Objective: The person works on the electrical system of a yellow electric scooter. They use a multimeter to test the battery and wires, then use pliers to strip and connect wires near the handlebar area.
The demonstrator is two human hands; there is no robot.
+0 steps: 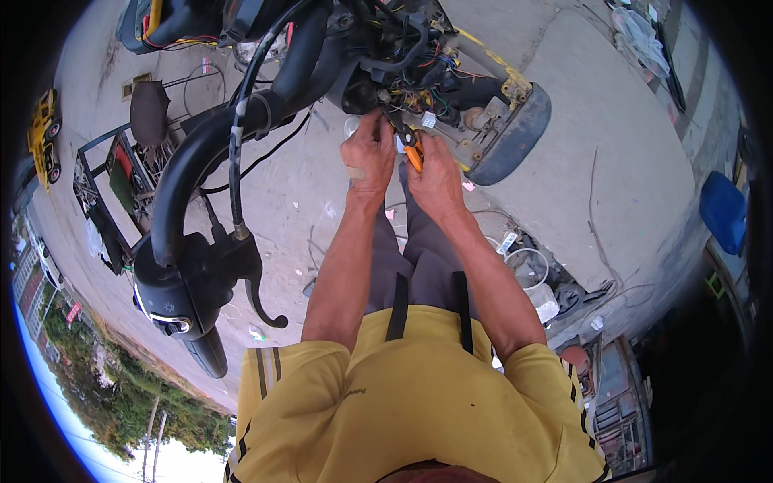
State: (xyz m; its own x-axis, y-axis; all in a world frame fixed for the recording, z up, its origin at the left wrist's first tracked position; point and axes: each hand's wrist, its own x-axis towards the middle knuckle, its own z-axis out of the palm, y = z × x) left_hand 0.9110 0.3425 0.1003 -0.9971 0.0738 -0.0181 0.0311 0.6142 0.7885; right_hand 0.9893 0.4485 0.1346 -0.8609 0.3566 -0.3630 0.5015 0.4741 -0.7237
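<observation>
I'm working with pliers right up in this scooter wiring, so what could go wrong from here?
1. The pliers in the right hand sit among a dense wire bundle; a neighbouring wire could get nicked.
2. The left hand is close beside the pliers, so a slip might pinch a finger.
3. The handlebar hangs loose by its cable and could swing.

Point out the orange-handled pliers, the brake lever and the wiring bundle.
orange-handled pliers (pixel 413 153), head view, on the orange grip between the hands.
brake lever (pixel 262 299), head view, on the black lever's curved blade below the handlebar.
wiring bundle (pixel 419 76), head view, on the tangled coloured wires above the hands.
</observation>
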